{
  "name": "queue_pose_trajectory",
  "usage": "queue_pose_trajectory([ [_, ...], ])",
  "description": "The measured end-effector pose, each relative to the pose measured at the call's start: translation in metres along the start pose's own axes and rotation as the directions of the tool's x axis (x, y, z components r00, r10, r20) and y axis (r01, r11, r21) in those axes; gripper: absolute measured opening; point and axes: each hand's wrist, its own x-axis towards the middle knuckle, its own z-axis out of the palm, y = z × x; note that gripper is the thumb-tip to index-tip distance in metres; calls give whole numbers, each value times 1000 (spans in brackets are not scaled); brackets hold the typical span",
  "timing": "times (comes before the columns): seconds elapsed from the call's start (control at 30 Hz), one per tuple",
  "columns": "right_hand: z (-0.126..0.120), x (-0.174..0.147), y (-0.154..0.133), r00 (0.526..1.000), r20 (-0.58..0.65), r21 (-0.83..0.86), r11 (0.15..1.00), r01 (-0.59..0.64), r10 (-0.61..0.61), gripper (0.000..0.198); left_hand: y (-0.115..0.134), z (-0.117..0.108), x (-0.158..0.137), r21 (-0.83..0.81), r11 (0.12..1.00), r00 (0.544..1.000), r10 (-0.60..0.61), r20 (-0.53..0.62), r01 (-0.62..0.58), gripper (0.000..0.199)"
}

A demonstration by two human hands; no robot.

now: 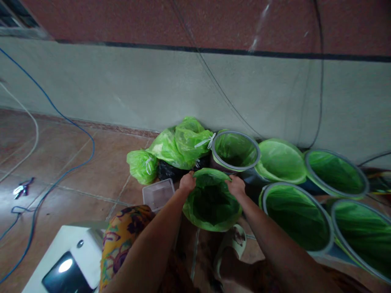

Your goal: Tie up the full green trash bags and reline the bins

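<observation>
Between my two hands, a green plastic bag (210, 226) lines a round bin standing on the floor in front of me. Its mouth faces up, and its inside is dark. My left hand (187, 183) is closed on the bag's edge at the far left of the opening. Across from it, my right hand (236, 186) grips the same edge at the far right. The bin itself is hidden under the bag. Just behind stands a lined bin with a grey ring (258, 156) around its top.
More green-lined bins (332, 228) stand to the right. Tied green bags (171, 146) and a black bag (168, 171) lie by the wall. A clear plastic container (159, 193), a white device (49, 252), keys (22, 189) and a blue cable (69, 171) are at left.
</observation>
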Motion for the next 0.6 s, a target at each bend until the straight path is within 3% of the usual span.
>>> queue_pose_trajectory([
  [0.13, 19, -37, 14, 980, 6, 121, 973, -198, 198, 34, -1, -21, 2, -95, 995, 990, -45, -134, 33, 57],
  [0.3, 29, -73, 18, 949, 70, 249, 916, -316, 308, 47, -7, -19, -22, -186, 979, 956, -136, -260, 89, 49],
  [0.4, 21, -74, 13, 946, 15, 287, 905, -315, 325, 61, -6, -6, -35, -189, 977, 962, -144, -230, 101, 46],
  [0.6, 15, -67, 12, 982, 28, 273, 944, -186, 186, 30, -6, 14, -41, -120, 982, 982, -161, -97, 149, 43],
])
